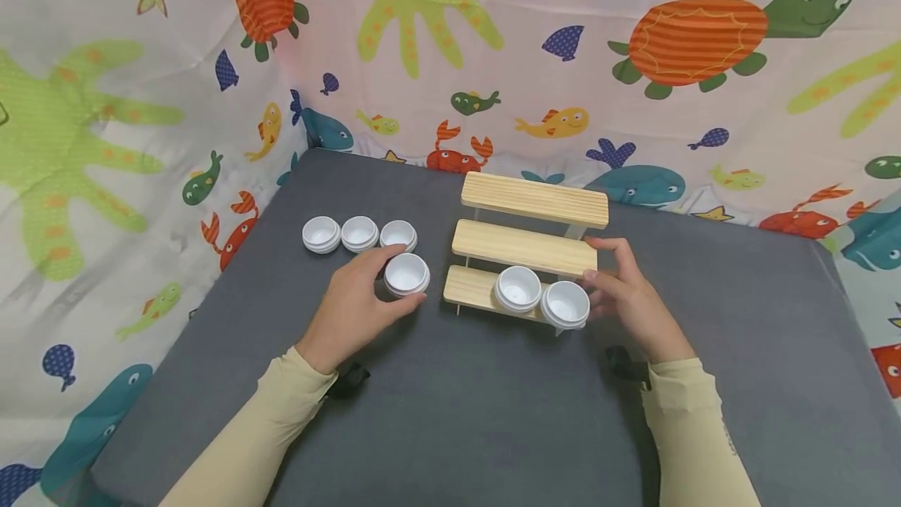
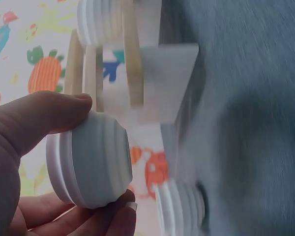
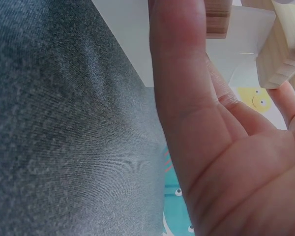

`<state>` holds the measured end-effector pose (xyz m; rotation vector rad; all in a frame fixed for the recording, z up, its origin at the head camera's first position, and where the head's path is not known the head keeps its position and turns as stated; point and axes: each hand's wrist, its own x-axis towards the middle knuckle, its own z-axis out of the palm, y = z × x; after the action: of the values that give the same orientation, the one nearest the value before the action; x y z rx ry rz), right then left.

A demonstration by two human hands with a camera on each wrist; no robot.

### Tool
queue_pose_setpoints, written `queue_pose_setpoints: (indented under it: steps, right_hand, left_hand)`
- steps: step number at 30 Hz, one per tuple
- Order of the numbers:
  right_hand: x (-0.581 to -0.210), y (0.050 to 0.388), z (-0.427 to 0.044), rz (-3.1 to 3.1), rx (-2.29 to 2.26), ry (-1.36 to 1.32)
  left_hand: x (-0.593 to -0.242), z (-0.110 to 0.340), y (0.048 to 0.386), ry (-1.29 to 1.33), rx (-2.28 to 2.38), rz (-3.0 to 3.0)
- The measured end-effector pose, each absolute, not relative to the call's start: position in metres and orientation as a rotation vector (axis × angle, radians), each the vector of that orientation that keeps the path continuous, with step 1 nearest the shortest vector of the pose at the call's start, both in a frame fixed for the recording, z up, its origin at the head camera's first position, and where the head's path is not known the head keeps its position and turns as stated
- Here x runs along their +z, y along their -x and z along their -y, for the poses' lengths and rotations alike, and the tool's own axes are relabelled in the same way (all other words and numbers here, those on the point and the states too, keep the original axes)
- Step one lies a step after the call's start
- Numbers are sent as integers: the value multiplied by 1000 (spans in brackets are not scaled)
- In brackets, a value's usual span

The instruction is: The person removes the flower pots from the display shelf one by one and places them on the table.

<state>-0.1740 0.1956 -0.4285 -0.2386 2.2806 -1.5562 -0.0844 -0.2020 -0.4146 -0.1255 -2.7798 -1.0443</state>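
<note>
My left hand (image 1: pixel 357 305) holds a small white ribbed bowl (image 1: pixel 407 273) above the table, thumb on one side and fingers on the other. The left wrist view shows that bowl (image 2: pixel 96 160) on its side in the picture, its outer rings visible. A three-tier wooden display stand (image 1: pixel 524 247) with pale side supports is in the middle. Two more white bowls, a left one (image 1: pixel 518 289) and a right one (image 1: pixel 566 303), stand on its lowest tier. My right hand (image 1: pixel 629 296) grips the right end of the middle tier, finger at the back edge, thumb at the front.
Behind the held bowl, three white bowls stand in a row on the grey table (image 1: pixel 450 413): a left (image 1: pixel 321 234), a middle (image 1: pixel 360 233) and a right one (image 1: pixel 398 234). A curtain (image 1: pixel 436 61) printed with sea animals borders the table's back and left.
</note>
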Motion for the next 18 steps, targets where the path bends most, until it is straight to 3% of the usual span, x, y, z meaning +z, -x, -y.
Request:
queue_pose_setpoints:
  steps: [18]
  right_hand:
    - [-426, 174, -195, -2282, -1549, 227]
  left_hand:
    - [-417, 278, 66, -159, -942, 2712]
